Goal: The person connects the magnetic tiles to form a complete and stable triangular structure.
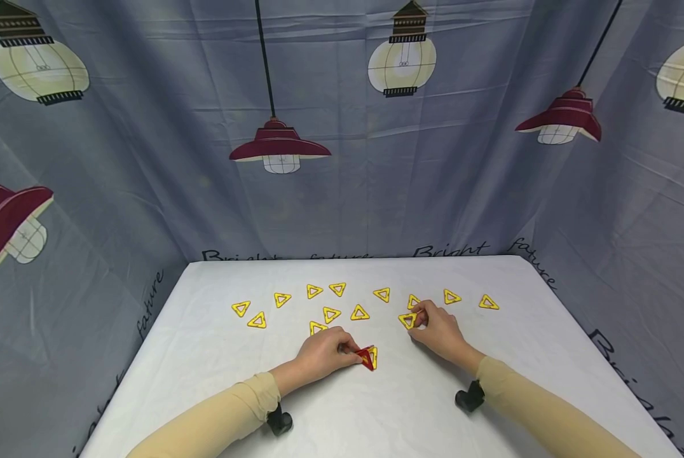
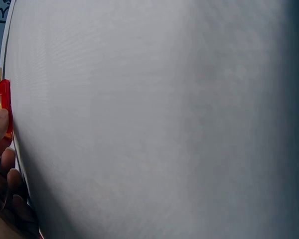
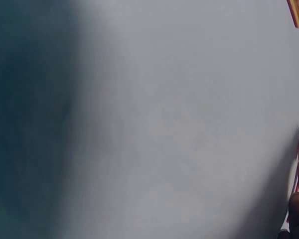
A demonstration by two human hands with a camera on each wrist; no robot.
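Left hand: over the middle of the bench (image 1: pixel 410 413), the left hand (image 1: pixel 323 353) pinched a red triangle (image 1: pixel 369 364), its thumb against the near side in the left wrist view.
Beside the red: a yellow triangle (image 1: pixel 375 358) stood at its right edge, tilted up with it; whether the 2 were joined could not be told.
Right hand: the right hand (image 1: pixel 442 332) pinched another yellow piece (image 1: pixel 403 322) by its right side, fingers narrow around it, 1 point facing the person. Whether it touched the bench could not be told.
Between the hands: a short gap; the right-hand piece was farther from the person than the red triangle.
Loose triangles: 12 yellow frames (image 1: pixel 488 307) lay scattered across the far half of the bench, turned various ways.
Partly covered: 1 of these sat behind the left hand and 1 just behind the right fingers.
Sleeves: both arms wore beige sleeves (image 1: pixel 205 416), with a small black device (image 1: pixel 470 396) at each wrist.
Backdrop: a blue-grey curtain (image 1: pixel 353 203) hung around the bench, printed with red lamps (image 1: pixel 279 143), pale lanterns (image 1: pixel 402 63) and black lettering.
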